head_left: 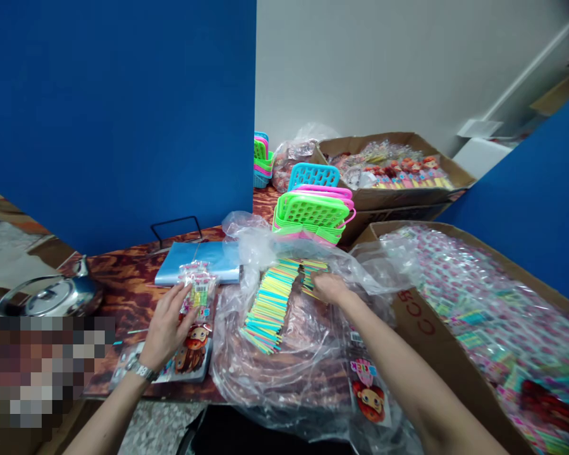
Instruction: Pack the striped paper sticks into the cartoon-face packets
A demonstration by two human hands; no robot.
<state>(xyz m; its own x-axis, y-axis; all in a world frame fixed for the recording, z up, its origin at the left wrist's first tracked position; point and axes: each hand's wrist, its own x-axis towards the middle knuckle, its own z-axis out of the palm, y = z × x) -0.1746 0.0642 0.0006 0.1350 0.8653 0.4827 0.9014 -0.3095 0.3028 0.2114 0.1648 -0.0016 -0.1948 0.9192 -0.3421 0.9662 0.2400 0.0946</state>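
My left hand grips a small clear packet with pink and yellow contents, held upright over a stack of printed cards with a cartoon face. My right hand reaches into a large clear plastic bag and pinches a few of the thin coloured strips that lie there in a long row. A wristwatch is on my left wrist.
Stacked green, pink and blue plastic baskets stand behind the bag. A pile of pale blue sleeves lies beside them. Cardboard boxes of packed goods sit at right and at the back. A metal kettle is far left.
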